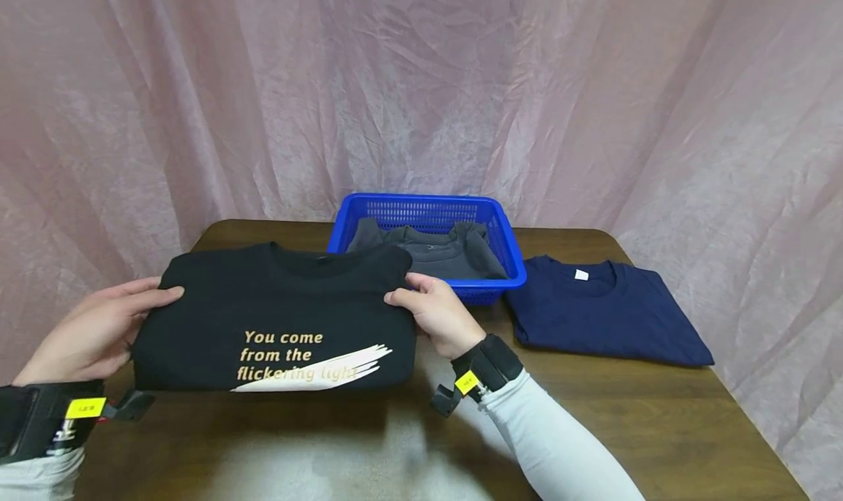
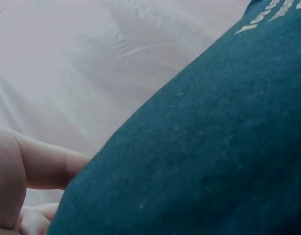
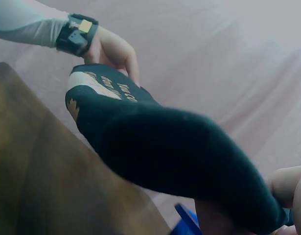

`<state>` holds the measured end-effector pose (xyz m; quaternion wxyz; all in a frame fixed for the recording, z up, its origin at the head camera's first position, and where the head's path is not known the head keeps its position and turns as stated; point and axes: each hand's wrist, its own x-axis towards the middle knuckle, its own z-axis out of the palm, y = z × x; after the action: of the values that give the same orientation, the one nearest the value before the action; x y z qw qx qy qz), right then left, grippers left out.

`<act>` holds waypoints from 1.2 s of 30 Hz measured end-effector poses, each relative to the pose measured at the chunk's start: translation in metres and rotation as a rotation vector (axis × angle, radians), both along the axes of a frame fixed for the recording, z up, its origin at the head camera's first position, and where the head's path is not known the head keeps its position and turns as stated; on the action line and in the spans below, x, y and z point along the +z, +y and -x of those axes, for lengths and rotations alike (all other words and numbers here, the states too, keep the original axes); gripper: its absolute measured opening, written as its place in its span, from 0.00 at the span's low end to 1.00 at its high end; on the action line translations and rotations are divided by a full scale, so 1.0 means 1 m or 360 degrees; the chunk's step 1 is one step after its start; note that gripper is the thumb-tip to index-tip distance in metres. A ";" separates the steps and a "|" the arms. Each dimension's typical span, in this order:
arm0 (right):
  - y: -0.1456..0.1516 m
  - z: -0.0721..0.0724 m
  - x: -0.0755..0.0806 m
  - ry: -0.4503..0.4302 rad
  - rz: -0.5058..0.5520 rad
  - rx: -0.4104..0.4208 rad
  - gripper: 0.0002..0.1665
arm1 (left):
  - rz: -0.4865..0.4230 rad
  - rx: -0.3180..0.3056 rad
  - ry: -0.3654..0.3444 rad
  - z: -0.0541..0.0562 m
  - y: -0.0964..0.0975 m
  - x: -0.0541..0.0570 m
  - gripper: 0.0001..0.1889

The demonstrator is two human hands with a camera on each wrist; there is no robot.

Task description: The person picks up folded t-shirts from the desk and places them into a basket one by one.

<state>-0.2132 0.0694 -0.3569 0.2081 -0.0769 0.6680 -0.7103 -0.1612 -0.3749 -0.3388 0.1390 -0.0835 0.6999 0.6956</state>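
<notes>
A folded black T-shirt (image 1: pixel 276 303) with gold lettering and a white brush stroke is held up above the table between both hands. My left hand (image 1: pixel 99 325) pinches its left edge, thumb on the front and the other fingers behind. At the opposite edge my right hand (image 1: pixel 437 307) pinches the shirt near the shoulder. The right wrist view shows the shirt (image 3: pixel 155 147) from its side, raised off the wood, with the left hand (image 3: pixel 113 51) at its far end. In the left wrist view the dark cloth (image 2: pixel 204 132) hides part of the fingers.
Behind the shirt stands a blue plastic basket (image 1: pixel 421 200) with a grey T-shirt (image 1: pixel 428 252) inside. A folded navy T-shirt (image 1: pixel 606 314) lies to its right on the brown wooden table (image 1: pixel 593 420). Pink curtains (image 1: pixel 421 84) hang behind the table.
</notes>
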 end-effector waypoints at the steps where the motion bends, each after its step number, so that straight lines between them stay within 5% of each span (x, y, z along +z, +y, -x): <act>1: 0.004 0.001 0.000 0.0010 -0.0005 -0.0007 0.35 | -0.0051 0.0003 0.0005 0.001 0.005 0.001 0.54; 5: 0.019 0.004 -0.001 0.0037 -0.0032 -0.0044 0.28 | -0.0132 -0.0009 0.0025 0.005 0.023 0.004 0.53; 16: 0.053 0.008 -0.004 0.0050 -0.0111 -0.0129 0.31 | -0.0015 0.0013 0.0056 0.018 0.062 0.003 0.53; 20: 0.066 0.009 -0.004 0.0050 -0.0109 -0.0129 0.33 | 0.0040 -0.0020 0.0106 0.023 0.077 0.000 0.45; 26: 0.085 0.012 -0.006 0.0045 -0.0146 -0.0169 0.35 | -0.0156 -0.0072 0.0184 0.027 0.098 -0.005 0.17; 36: 0.108 0.017 -0.005 0.0013 -0.0157 -0.0246 0.33 | -0.0234 -0.0093 0.0174 0.040 0.131 -0.011 0.14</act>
<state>-0.2302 0.1774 -0.3622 0.1536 -0.0177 0.7070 -0.6902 -0.2016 -0.2442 -0.3493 0.1267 -0.0146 0.6556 0.7442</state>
